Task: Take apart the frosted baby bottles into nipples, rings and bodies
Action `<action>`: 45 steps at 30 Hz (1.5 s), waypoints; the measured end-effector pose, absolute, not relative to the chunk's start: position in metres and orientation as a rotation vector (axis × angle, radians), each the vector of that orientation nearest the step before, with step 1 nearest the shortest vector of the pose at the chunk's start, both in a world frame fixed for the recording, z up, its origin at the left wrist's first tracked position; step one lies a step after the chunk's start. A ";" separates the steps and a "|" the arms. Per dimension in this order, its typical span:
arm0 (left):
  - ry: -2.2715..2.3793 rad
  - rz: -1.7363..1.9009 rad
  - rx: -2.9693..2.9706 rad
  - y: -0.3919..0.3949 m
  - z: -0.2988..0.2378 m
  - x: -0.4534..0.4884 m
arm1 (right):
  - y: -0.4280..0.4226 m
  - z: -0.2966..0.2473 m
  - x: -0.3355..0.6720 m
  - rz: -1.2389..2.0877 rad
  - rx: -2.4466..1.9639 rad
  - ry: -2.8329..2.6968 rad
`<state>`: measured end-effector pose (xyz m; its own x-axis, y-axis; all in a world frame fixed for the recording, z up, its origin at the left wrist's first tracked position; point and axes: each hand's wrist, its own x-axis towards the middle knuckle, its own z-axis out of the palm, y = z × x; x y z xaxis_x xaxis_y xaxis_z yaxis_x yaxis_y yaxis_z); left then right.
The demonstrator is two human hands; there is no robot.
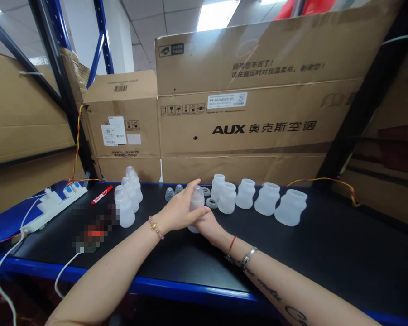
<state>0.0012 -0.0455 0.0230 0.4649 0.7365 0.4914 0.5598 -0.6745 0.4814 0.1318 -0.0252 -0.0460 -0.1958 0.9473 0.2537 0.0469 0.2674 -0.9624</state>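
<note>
Both hands meet over the middle of the bench on a translucent baby bottle with a clear domed cap. My left hand curls round its upper part, thumb across the front. Lower down, my right hand wraps the body, which is mostly hidden. Just left of the bottle sit clear caps. Collar rings lie to its right. Farther right stand several open bottle bodies without tops. A row of capped bottles stands upright on the left.
A red marker, a white power strip and a blurred-out object with a white cable are on the left of the black bench. Large cardboard walls the back. A blue edge runs along the front.
</note>
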 end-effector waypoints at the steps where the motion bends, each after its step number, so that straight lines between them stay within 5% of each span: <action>1: 1.131 0.987 2.428 -0.045 0.023 0.001 | -0.025 -0.045 0.131 1.121 -0.922 -1.518; 7: 1.162 0.987 2.178 -0.040 0.022 -0.003 | -0.028 -0.044 0.130 1.164 -0.829 -1.558; 14: 1.172 1.495 1.943 -0.023 0.028 -0.016 | -0.028 -0.054 0.136 0.849 -1.316 -1.528; 20: 1.652 1.822 1.909 -0.002 0.034 -0.042 | -0.026 -0.057 0.140 0.707 -1.438 -1.581; 31: 2.079 1.417 1.734 0.020 0.010 -0.056 | -0.025 -0.050 0.141 0.721 -1.489 -1.678; 45: 2.216 1.490 1.747 0.030 0.002 -0.060 | -0.028 -0.047 0.139 0.737 -1.522 -1.662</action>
